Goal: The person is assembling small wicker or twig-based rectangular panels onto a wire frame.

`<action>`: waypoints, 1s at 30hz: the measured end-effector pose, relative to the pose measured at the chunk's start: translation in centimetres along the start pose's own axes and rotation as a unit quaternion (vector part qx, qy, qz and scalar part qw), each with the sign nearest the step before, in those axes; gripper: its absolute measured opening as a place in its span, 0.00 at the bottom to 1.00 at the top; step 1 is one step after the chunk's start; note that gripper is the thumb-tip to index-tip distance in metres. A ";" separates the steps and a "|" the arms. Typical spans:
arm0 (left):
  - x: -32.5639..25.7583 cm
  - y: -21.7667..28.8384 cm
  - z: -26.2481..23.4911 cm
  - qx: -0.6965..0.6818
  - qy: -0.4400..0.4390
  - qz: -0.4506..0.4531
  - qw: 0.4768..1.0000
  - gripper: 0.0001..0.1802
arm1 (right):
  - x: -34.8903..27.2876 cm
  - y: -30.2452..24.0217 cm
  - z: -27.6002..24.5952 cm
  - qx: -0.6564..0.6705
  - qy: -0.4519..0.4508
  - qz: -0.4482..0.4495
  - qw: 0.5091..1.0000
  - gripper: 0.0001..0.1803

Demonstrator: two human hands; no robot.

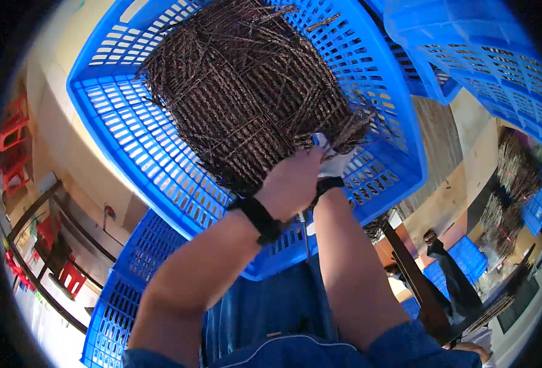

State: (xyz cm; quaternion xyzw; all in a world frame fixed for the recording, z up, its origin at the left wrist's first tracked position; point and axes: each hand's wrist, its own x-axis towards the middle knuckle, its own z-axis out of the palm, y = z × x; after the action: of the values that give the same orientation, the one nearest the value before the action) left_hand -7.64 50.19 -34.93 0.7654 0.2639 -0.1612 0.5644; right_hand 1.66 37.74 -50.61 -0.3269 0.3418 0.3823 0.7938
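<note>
A large blue plastic basket [406, 104] with slotted walls stands in front of me. Thin, rough, dark brown sticks [240, 92] are stacked inside it in dense bundles, mostly side by side. My left hand [294, 179], bare with a black band at the wrist, is over the near right part of the pile, close against the other hand; its fingers are hidden behind its back. My right hand [335, 165] wears a white glove with a black cuff. It appears closed on a small bundle of sticks [352, 130] pointing up and right; the left hand partly covers it.
More blue baskets [473, 43] are stacked at the far right, and another slotted basket [139, 264] stands below left. Several loose stick bundles [504, 208] lie on the floor at right. Red stools [14, 144] are at far left. Another person's dark-clad leg [455, 276] shows lower right.
</note>
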 end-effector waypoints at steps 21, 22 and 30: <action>-1.7 -6.0 -4.7 0.073 -0.005 0.058 0.996 0.15 | -6.5 -1.9 7.5 -0.241 0.092 0.061 0.964 0.11; -1.9 -6.2 -4.6 0.072 0.021 0.056 0.996 0.14 | -6.3 -2.2 7.5 -0.234 0.117 0.109 0.959 0.09; -1.0 -8.1 -4.6 0.071 0.094 0.050 0.992 0.14 | -7.6 -6.4 6.7 -0.284 -0.097 0.177 0.937 0.12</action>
State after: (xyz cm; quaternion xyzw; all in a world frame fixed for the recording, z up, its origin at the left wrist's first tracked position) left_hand -13.41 56.15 -39.29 0.8274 0.2651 -0.0779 0.4889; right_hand 5.29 36.92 -39.24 -0.4343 0.1926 0.6274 0.6170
